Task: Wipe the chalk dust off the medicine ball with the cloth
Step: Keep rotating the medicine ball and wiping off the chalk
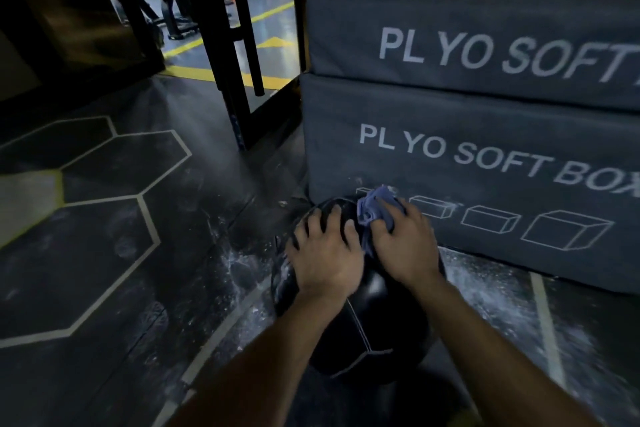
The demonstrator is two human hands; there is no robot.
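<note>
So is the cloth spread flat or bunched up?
Bunched: the cloth sits crumpled under the right hand on the medicine ball.

One medicine ball (363, 315), one cloth (372, 210), two hands, left (325, 260) and right (405, 243), two stacked plyo boxes (485, 45).

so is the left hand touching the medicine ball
Touching. The head view shows the left hand pressed flat on the black medicine ball, fingers spread over its top.

Upper soft box's (485, 35) lettering cut off rightward
</note>
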